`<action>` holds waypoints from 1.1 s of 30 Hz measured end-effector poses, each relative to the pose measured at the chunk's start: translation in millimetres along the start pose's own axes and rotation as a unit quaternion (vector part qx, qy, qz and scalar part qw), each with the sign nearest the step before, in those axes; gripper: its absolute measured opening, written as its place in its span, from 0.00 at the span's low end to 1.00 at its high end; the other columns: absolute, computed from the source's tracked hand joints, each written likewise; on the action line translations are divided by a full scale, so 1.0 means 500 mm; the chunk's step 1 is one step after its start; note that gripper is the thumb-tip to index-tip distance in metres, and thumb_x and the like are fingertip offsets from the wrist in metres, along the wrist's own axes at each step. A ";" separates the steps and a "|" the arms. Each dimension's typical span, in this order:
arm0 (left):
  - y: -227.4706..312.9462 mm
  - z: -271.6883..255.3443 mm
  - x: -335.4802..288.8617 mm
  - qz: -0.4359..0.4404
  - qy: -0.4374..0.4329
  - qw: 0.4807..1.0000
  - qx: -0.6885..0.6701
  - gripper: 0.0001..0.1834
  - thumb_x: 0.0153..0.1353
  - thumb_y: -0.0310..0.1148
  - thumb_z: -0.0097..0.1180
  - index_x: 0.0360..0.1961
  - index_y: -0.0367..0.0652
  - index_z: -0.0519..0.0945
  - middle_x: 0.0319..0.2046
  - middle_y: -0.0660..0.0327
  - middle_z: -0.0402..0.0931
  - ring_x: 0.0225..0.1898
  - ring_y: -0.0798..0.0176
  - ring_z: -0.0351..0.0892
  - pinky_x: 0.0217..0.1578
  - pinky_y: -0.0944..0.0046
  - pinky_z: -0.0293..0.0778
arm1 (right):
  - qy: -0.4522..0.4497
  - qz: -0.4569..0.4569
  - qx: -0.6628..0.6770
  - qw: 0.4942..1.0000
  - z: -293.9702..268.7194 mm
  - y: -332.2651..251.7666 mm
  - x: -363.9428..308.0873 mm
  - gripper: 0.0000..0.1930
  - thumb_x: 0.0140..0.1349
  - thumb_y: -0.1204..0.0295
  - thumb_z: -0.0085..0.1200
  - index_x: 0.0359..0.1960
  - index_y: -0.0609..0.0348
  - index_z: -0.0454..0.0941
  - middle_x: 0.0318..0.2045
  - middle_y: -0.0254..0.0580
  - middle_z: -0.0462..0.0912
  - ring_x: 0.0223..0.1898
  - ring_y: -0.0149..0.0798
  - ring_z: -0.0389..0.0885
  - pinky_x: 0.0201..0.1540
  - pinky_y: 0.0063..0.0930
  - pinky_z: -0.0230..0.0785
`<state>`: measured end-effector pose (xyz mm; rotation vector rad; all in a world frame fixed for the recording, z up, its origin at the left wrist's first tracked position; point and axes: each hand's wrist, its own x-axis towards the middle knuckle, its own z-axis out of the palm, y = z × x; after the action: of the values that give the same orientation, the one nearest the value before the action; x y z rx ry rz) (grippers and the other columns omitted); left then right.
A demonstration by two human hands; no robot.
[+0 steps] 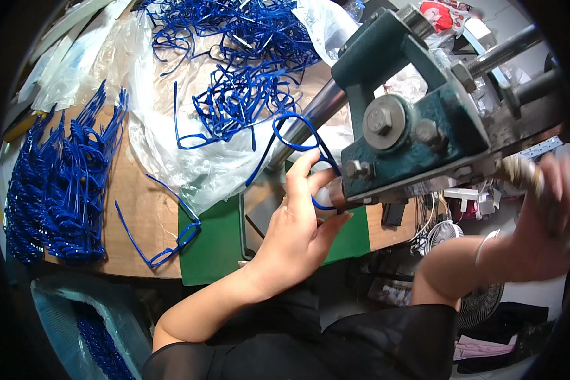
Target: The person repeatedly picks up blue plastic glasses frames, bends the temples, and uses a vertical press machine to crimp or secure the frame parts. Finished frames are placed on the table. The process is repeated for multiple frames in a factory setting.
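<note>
My left hand is closed on a blue eyeglass frame, pinching it by the rim below the head of a dark green hand press. One rim of the frame stands up above my fingers, with a temple hanging to the left. Its other rim sits at the press's tip, partly hidden by my fingers. Over at the far right, my right hand is somewhat blurred, its fingers bent around the wrapped lever handle of the press.
A tangled heap of blue eyeglass frames lies on clear plastic sheeting. Stacked frames stand at the left, with one loose frame beside a green mat. Below the table is a lined bin; a fan stands right.
</note>
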<state>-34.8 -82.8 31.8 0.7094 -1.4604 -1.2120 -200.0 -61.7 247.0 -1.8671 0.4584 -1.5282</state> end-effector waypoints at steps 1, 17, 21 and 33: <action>-0.011 0.007 -0.001 -0.008 0.004 0.997 -0.072 0.38 0.54 0.18 0.49 0.59 0.34 0.40 0.49 0.52 0.66 0.49 0.64 0.67 0.49 0.68 0.61 | 0.035 -0.066 -0.024 0.997 0.013 0.014 -0.044 0.07 0.53 0.65 0.43 0.20 0.49 0.62 0.18 0.27 0.60 0.21 0.27 0.59 0.34 0.23 0.54; 0.004 0.029 -0.020 0.035 0.088 0.995 0.036 0.38 0.49 0.21 0.56 0.57 0.33 0.47 0.46 0.43 0.69 0.48 0.43 0.69 0.46 0.58 0.66 | 0.208 -0.144 -0.232 0.939 0.011 0.091 -0.066 0.38 0.59 0.58 0.46 0.61 0.70 0.42 0.60 0.59 0.53 0.61 0.50 0.53 0.64 0.43 0.39; 0.012 -0.024 -0.055 0.068 0.101 0.992 0.020 0.39 0.51 0.16 0.52 0.58 0.42 0.42 0.51 0.47 0.63 0.40 0.66 0.72 0.37 0.70 0.73 | 0.107 0.001 -0.351 0.930 -0.024 0.246 -0.278 0.25 0.51 0.74 0.53 0.52 0.64 0.60 0.47 0.51 0.67 0.49 0.45 0.66 0.51 0.38 0.60; 0.025 -0.028 -0.093 -0.018 0.033 0.966 -0.255 0.34 0.55 0.21 0.50 0.57 0.49 0.43 0.44 0.46 0.66 0.30 0.71 0.71 0.30 0.74 0.70 | -0.101 0.200 -0.494 0.840 0.006 0.378 -0.462 0.18 0.47 0.73 0.57 0.41 0.65 0.72 0.42 0.48 0.72 0.44 0.48 0.71 0.46 0.34 0.65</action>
<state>-7.2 -41.3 26.3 0.4160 -1.0186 -1.4986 -228.1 -46.4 -49.8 -2.3912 1.6504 -0.8019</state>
